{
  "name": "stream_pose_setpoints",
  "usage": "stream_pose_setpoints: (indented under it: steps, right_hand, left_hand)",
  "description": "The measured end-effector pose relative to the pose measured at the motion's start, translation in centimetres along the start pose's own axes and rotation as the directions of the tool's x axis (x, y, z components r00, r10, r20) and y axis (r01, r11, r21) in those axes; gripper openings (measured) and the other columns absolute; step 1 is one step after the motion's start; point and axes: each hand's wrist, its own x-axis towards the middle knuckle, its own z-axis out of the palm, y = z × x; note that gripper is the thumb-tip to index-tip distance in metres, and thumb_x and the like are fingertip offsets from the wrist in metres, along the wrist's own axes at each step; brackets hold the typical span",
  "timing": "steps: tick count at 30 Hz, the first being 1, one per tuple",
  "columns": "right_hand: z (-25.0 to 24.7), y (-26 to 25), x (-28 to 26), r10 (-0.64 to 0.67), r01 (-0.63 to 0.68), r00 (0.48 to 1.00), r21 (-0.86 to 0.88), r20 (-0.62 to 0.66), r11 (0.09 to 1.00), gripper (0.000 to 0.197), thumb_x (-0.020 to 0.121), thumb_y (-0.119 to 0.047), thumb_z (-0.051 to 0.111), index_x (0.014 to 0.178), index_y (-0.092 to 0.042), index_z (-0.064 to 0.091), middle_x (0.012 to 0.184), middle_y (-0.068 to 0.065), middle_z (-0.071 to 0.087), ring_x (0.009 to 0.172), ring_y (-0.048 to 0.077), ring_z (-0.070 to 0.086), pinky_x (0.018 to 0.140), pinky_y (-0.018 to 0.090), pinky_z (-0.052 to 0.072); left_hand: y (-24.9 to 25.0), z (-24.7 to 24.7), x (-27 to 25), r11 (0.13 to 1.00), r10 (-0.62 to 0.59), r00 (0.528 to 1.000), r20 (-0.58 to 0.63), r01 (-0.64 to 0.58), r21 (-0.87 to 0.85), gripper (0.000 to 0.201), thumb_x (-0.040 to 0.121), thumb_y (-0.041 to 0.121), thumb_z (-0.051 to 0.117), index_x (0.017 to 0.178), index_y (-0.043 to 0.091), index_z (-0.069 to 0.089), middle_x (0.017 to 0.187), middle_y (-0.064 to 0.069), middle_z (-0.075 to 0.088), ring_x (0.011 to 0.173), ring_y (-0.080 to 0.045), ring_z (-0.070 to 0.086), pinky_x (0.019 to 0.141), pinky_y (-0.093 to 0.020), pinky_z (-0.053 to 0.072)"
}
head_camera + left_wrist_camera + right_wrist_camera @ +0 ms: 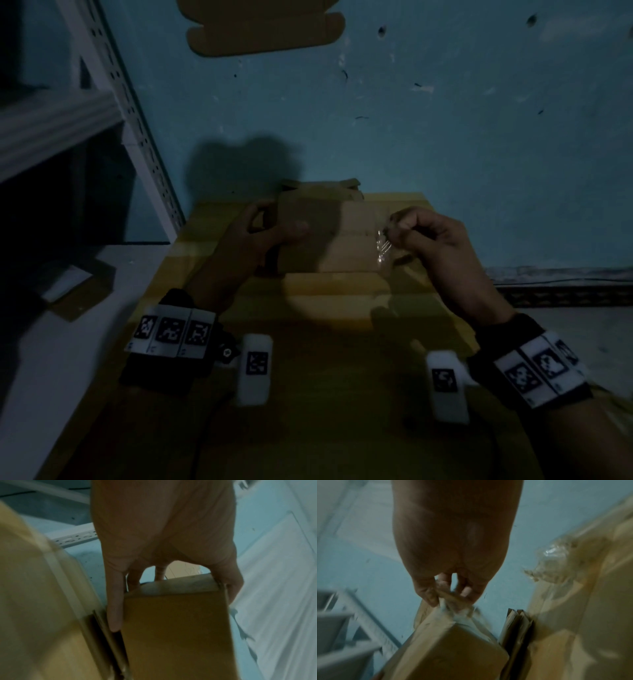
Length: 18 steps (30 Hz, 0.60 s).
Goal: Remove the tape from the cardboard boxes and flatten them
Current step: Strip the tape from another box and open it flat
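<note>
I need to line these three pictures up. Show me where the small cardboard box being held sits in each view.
Head: the small cardboard box sits at centre, between the left hand and right hand.
Left wrist: lower centre, below the gripping fingers.
Right wrist: bottom centre, tape pinched at its top corner.
Shared landmark: the blue wall.

wrists: black bands [164, 356] with white square-code tags, lower frame
cameras: white blocks [255, 368], each one black code
</note>
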Motion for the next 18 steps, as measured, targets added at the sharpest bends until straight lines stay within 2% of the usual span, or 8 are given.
stream_pose_setpoints:
  steps: [2, 4, 6, 8, 10, 13, 15, 18]
  right_hand:
    - [0.0, -0.1, -0.1, 0.023, -0.021, 0.998, 0.047, -0.056, 0.999, 0.028, 0.089, 0.004, 0.068, 0.067, -0.013, 0.064, 0.09, 0.007, 0.068, 0.087, 0.02, 0.064, 0.073, 0.034, 0.054]
    - [-0.2, 0.0, -0.1, 0.03, -0.023, 0.996, 0.079, -0.088, 0.997, 0.021, 0.086, 0.008, 0.071, 0.068, -0.001, 0.066, 0.08, 0.01, 0.071, 0.077, 0.019, 0.068, 0.067, 0.031, 0.057]
    - [-0.4, 0.3, -0.1, 0.016, -0.008, 0.994, 0.073, -0.107, 0.997, 0.018, 0.084, 0.009, 0.071, 0.07, 0.012, 0.061, 0.071, 0.027, 0.066, 0.068, 0.025, 0.063, 0.063, 0.028, 0.053]
    - [-0.5, 0.2, -0.1, -0.002, 0.012, 0.993, 0.082, -0.121, 0.997, 0.022, 0.084, 0.011, 0.07, 0.068, 0.013, 0.055, 0.07, 0.036, 0.059, 0.065, 0.028, 0.058, 0.062, 0.025, 0.051]
    - [-0.6, 0.0, -0.2, -0.002, 0.017, 0.991, 0.118, -0.13, 0.993, 0.025, 0.085, 0.015, 0.065, 0.065, 0.007, 0.053, 0.061, 0.023, 0.062, 0.062, 0.025, 0.062, 0.065, 0.02, 0.052]
    - [-0.5, -0.3, -0.2, 0.002, 0.024, 0.992, 0.207, -0.124, 0.978, 0.035, 0.085, 0.022, 0.056, 0.064, -0.006, 0.05, 0.049, -0.003, 0.059, 0.054, 0.004, 0.063, 0.065, 0.018, 0.053]
    - [-0.4, -0.5, -0.2, 0.003, 0.031, 0.992, 0.271, -0.124, 0.962, 0.038, 0.084, 0.023, 0.054, 0.06, -0.006, 0.048, 0.048, 0.0, 0.056, 0.052, 0.009, 0.063, 0.062, 0.023, 0.054]
    - [-0.3, -0.5, -0.2, 0.03, 0.005, 0.995, 0.361, -0.092, 0.933, 0.045, 0.083, 0.021, 0.054, 0.053, -0.012, 0.053, 0.058, 0.01, 0.067, 0.064, 0.021, 0.07, 0.061, 0.028, 0.057]
  left_hand:
    - [-0.1, -0.1, 0.1, 1.0, 0.006, 1.0, 0.006, -0.006, -0.007, 0.059, 0.068, 0.044, 0.084, 0.122, 0.037, 0.06, 0.117, 0.003, 0.068, 0.093, -0.016, 0.072, 0.068, -0.041, 0.061]
    - [-0.2, -0.1, 0.1, 1.0, 0.014, 1.0, 0.011, -0.014, -0.008, 0.06, 0.066, 0.044, 0.081, 0.121, 0.035, 0.061, 0.117, 0.002, 0.068, 0.092, -0.016, 0.072, 0.067, -0.039, 0.061]
    - [-0.5, -0.2, 0.3, 1.0, 0.0, 1.0, 0.023, 0.0, -0.004, 0.059, 0.066, 0.045, 0.082, 0.12, 0.034, 0.061, 0.118, 0.0, 0.068, 0.094, -0.019, 0.072, 0.069, -0.044, 0.062]
    - [-0.9, -0.3, 0.4, 1.0, -0.016, 0.999, 0.036, 0.016, -0.004, 0.063, 0.064, 0.047, 0.086, 0.12, 0.034, 0.061, 0.119, -0.001, 0.067, 0.099, -0.021, 0.07, 0.074, -0.052, 0.061]
    - [-1.0, -0.3, 0.5, 1.0, -0.024, 0.998, 0.049, 0.024, -0.013, 0.066, 0.06, 0.05, 0.083, 0.12, 0.033, 0.062, 0.12, -0.001, 0.068, 0.101, -0.023, 0.07, 0.076, -0.055, 0.06]
    - [-0.9, -0.5, 0.4, 0.999, -0.017, 0.998, 0.065, 0.02, -0.048, 0.055, 0.067, 0.042, 0.079, 0.119, 0.031, 0.063, 0.119, -0.001, 0.069, 0.099, -0.021, 0.071, 0.077, -0.057, 0.06]
    - [-0.9, -0.7, 0.5, 0.997, -0.025, 0.997, 0.077, 0.031, -0.074, 0.053, 0.07, 0.038, 0.076, 0.121, 0.028, 0.063, 0.119, -0.003, 0.069, 0.098, -0.023, 0.072, 0.077, -0.059, 0.059]
    - [-1.1, -1.0, 0.7, 0.994, -0.038, 0.993, 0.108, 0.048, -0.094, 0.055, 0.069, 0.038, 0.078, 0.121, 0.027, 0.063, 0.12, -0.006, 0.069, 0.096, -0.024, 0.072, 0.076, -0.057, 0.059]
